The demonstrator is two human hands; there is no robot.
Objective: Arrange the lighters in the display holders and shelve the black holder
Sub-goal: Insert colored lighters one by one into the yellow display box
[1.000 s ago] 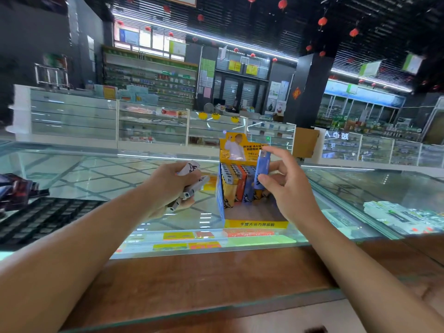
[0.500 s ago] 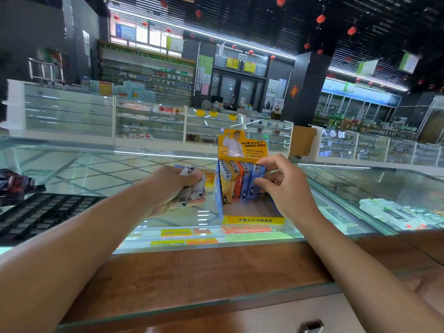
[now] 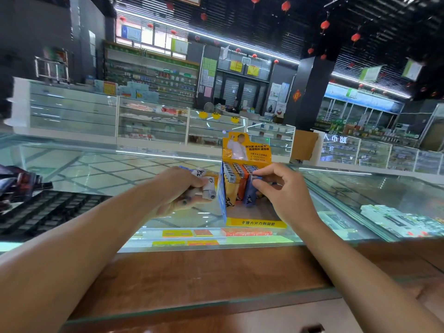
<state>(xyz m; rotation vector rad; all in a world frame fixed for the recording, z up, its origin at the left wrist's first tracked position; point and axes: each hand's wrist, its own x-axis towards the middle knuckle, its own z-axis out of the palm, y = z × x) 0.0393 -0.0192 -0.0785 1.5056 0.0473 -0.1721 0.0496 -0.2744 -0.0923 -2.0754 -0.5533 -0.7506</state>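
Head view: holder (image 3: 222, 200) stands on the glass counter (image 3: 96, 169) at 12 o'clock, between the hands.
Change: blue lighter (image 3: 249, 197), held above the holder a second ago, now sits upright in the front row, just right of an orange lighter (image 3: 240, 188).
Right hand (image 3: 286, 195): 1 o'clock; thumb and forefinger pinch the blue lighter's cap.
Left hand (image 3: 177, 188): 11 o'clock; curled round a bundle of white lighters (image 3: 208, 188).
Materials: holder printed card, blue side wall; lighters glossy with silver caps; wood edge (image 3: 204, 267) at 6 o'clock.
Writing: black Chinese characters on the yellow front strip (image 3: 258, 223) and on the header card (image 3: 247, 150); too soft to read.
Keyboard (image 3: 48, 212): black, 9 o'clock.
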